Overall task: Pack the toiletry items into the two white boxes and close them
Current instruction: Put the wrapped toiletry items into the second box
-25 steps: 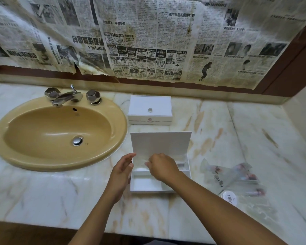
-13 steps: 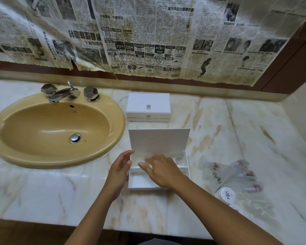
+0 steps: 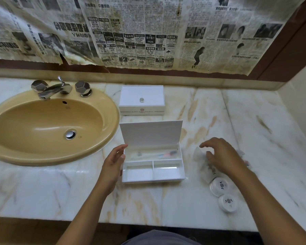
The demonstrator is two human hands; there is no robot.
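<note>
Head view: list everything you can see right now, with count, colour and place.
open box: 1, white, lid up, centre of counter; three compartments.
toothbrush packet: 1, clear with pink and dark parts, in the open box's rear compartment.
closed box: 1, white, clear knob on lid, behind the open box.
clear packets: count unclear, transparent, right of the open box, under the right hand.
round containers: 2, white with dark emblems, front right of counter.
sink: 1, tan, left.
faucet: 1, chrome, two knobs, behind the sink.
counter: 1, pale marble.
newspaper: several yellowed sheets, on the wall.
left hand: open, touching the open box's left side.
right hand: fingers spread over the clear packets.
</note>
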